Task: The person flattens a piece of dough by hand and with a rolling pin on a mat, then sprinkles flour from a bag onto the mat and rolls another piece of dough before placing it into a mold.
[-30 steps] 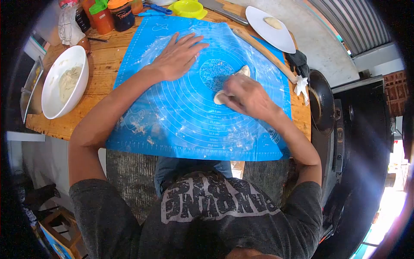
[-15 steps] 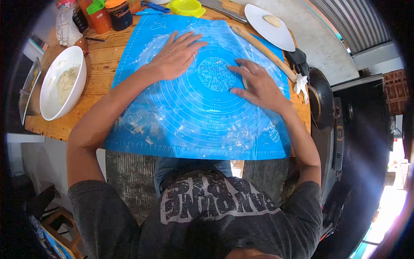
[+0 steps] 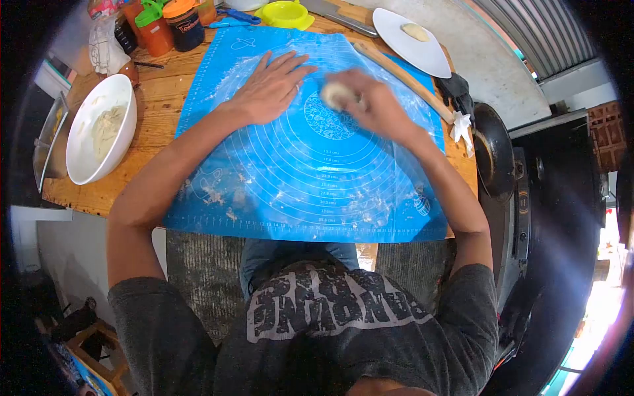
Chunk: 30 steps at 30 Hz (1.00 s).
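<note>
My left hand [image 3: 274,86] lies flat with spread fingers on the blue baking mat [image 3: 284,171], which is dusted with flour. Over the mat's printed centre circle, my right hand [image 3: 376,109] grips a piece of pale dough [image 3: 338,97]. That hand is smeared by motion, but the dough shows at its fingers. To its upper right rests a wooden rolling pin [image 3: 403,79] along the mat's edge. A white plate [image 3: 422,59] beyond it bears another dough piece [image 3: 415,32].
At the left stands a white bowl [image 3: 78,148] with more dough inside. Jars [image 3: 183,30], a yellow-green dish [image 3: 285,14] and a knife [image 3: 353,23] line the back of the wooden table [image 3: 155,99]. A dark pan [image 3: 492,152] is off the right edge.
My right hand has moved up and left and turned, so the dough that was mostly hidden under it now shows. My left hand has stayed in place on the mat.
</note>
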Motion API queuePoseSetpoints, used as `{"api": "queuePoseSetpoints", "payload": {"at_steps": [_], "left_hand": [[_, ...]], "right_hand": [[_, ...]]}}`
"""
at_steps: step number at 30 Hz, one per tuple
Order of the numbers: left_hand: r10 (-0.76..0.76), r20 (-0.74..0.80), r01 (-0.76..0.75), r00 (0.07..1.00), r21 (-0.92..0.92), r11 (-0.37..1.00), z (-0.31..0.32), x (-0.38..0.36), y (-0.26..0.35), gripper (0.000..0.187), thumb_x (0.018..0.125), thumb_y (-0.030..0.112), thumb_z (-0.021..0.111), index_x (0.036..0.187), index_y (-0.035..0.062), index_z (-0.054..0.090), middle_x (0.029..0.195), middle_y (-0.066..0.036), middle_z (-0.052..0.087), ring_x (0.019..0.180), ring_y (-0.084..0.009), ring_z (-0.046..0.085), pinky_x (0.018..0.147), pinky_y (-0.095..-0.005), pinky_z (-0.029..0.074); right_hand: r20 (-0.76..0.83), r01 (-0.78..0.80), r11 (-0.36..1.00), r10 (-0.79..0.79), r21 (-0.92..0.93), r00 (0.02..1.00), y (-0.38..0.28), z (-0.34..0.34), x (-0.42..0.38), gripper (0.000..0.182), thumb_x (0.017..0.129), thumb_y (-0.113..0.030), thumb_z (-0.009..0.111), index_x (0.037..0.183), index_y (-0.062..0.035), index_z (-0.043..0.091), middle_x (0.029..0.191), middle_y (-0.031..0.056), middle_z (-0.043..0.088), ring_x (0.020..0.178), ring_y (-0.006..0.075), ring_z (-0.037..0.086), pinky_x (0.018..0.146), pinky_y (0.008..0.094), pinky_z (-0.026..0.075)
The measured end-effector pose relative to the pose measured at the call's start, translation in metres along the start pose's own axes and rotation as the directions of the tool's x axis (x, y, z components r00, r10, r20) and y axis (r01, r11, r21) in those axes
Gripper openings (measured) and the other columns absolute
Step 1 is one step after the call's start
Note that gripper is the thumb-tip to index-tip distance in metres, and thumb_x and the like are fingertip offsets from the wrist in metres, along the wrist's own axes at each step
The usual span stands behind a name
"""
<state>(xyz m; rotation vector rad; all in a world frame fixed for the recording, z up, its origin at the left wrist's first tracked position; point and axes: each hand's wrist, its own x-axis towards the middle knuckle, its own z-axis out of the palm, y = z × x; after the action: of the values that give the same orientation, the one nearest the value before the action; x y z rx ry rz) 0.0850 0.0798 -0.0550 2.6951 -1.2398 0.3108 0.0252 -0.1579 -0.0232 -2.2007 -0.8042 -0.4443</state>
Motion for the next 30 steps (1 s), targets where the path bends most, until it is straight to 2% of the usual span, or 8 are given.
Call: {"api": "queuePoseSetpoints", "payload": {"at_steps": [4, 7, 8, 11, 14, 20, 24, 30], "left_hand": [[0.007, -0.001, -0.007, 1.000, 0.000, 1.000, 0.001, -0.003, 0.000, 0.043, 0.098, 0.016, 0.040, 0.141, 0.0143, 0.041, 0.148, -0.014, 0.036, 0.140, -0.0324, 0.030, 0.113, -0.0595, 0.020], [0.012, -0.011, -0.012, 1.000, 0.000, 1.000, 0.001, 0.000, 0.000, 0.042, 0.098, 0.017, 0.040, 0.140, 0.0139, 0.042, 0.148, -0.014, 0.037, 0.139, -0.0331, 0.030, 0.113, -0.0598, 0.020], [0.012, -0.012, -0.012, 1.000, -0.008, 1.000, 0.000, 0.000, 0.000, 0.042, 0.098, 0.017, 0.039, 0.140, 0.0138, 0.042, 0.148, -0.014, 0.037, 0.139, -0.0333, 0.030, 0.113, -0.0599, 0.020], [0.014, -0.023, -0.014, 1.000, -0.024, 1.000, -0.002, 0.001, -0.002, 0.042, 0.098, 0.017, 0.039, 0.140, 0.0135, 0.042, 0.148, -0.014, 0.037, 0.139, -0.0339, 0.030, 0.112, -0.0602, 0.020], [0.028, -0.042, -0.030, 0.999, -0.042, 0.999, 0.002, 0.000, -0.002, 0.041, 0.098, 0.017, 0.039, 0.139, 0.0132, 0.043, 0.148, -0.014, 0.038, 0.139, -0.0340, 0.030, 0.112, -0.0602, 0.020], [0.039, -0.051, -0.042, 0.998, -0.049, 0.998, 0.003, -0.001, -0.002, 0.042, 0.097, 0.017, 0.041, 0.139, 0.0130, 0.043, 0.147, -0.015, 0.038, 0.138, -0.0338, 0.032, 0.112, -0.0597, 0.021], [0.063, -0.080, -0.066, 0.995, -0.042, 0.997, 0.005, 0.001, -0.004, 0.043, 0.096, 0.016, 0.042, 0.139, 0.0129, 0.043, 0.145, -0.015, 0.040, 0.137, -0.0337, 0.033, 0.111, -0.0597, 0.021], [0.034, -0.043, -0.036, 0.999, -0.039, 0.999, 0.003, 0.002, -0.003, 0.042, 0.096, 0.016, 0.042, 0.138, 0.0127, 0.043, 0.146, -0.015, 0.039, 0.137, -0.0332, 0.033, 0.111, -0.0600, 0.022]], "right_hand": [[0.167, 0.242, 0.947, -0.209, -0.210, 0.964, 0.018, 0.006, 0.000, 0.033, 0.082, -0.010, 0.062, 0.114, -0.0052, 0.065, 0.097, 0.0155, 0.066, 0.091, 0.0380, 0.061, 0.079, 0.0410, 0.050], [0.111, -0.179, 0.968, 0.200, -0.177, 0.973, 0.038, -0.013, 0.010, 0.033, 0.087, -0.016, 0.058, 0.118, -0.0063, 0.063, 0.098, 0.0136, 0.067, 0.089, 0.0360, 0.063, 0.079, 0.0414, 0.050], [-0.044, -0.481, 0.870, 0.487, 0.105, 0.872, 0.041, -0.013, 0.011, 0.032, 0.091, -0.021, 0.054, 0.119, -0.0094, 0.064, 0.101, 0.0128, 0.067, 0.087, 0.0354, 0.063, 0.081, 0.0412, 0.050], [-0.100, -0.366, 0.873, 0.416, 0.321, 0.904, 0.036, -0.020, 0.008, 0.032, 0.091, -0.020, 0.057, 0.121, -0.0105, 0.063, 0.101, 0.0137, 0.067, 0.086, 0.0347, 0.063, 0.083, 0.0399, 0.051], [0.105, 0.160, 0.975, -0.144, -0.156, 0.984, 0.014, -0.003, -0.011, 0.031, 0.089, -0.016, 0.059, 0.119, -0.0117, 0.064, 0.103, 0.0141, 0.067, 0.089, 0.0339, 0.063, 0.083, 0.0384, 0.051], [0.047, -0.208, 0.956, 0.222, -0.205, 0.974, 0.039, -0.002, 0.001, 0.019, 0.087, -0.013, 0.060, 0.103, -0.0137, 0.071, 0.101, 0.0070, 0.069, 0.099, 0.0294, 0.061, 0.084, 0.0403, 0.049], [0.094, 0.178, 0.940, -0.156, -0.291, 0.983, 0.002, 0.005, 0.007, 0.015, 0.084, -0.019, 0.066, 0.097, -0.0130, 0.073, 0.095, 0.0134, 0.068, 0.084, 0.0288, 0.062, 0.069, 0.0391, 0.050], [-0.013, -0.109, 0.940, 0.111, -0.324, 0.994, 0.018, 0.018, 0.008, 0.019, 0.084, -0.025, 0.068, 0.098, -0.0117, 0.071, 0.084, 0.0116, 0.062, 0.079, 0.0319, 0.060, 0.069, 0.0421, 0.048]]}}
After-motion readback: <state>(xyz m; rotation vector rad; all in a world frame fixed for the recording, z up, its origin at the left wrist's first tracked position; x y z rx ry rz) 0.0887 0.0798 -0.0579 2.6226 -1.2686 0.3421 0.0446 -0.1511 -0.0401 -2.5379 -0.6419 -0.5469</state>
